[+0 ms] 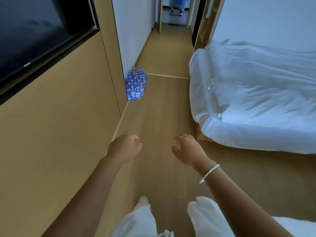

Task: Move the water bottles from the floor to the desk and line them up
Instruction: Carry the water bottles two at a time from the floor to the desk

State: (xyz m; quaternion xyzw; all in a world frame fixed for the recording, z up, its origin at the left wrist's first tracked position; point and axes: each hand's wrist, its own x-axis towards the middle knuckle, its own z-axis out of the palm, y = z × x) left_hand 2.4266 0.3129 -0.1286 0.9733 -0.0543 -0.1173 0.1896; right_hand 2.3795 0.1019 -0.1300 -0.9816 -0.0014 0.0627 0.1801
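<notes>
A pack of several clear water bottles [136, 83] with blue caps and labels stands on the wooden floor, pressed against the corner of the white wall. My left hand [124, 147] and my right hand [188, 150] reach forward, well short of the bottles. Both hold nothing, with fingers loosely curled. A silver bangle circles my right wrist. No desk is in sight.
A bed with a white duvet [253, 100] fills the right side. A wood-panelled wall [56, 125] with a black television [34, 36] runs along the left. A corridor leads ahead, where a person's legs and shoes [176, 10] show in a doorway.
</notes>
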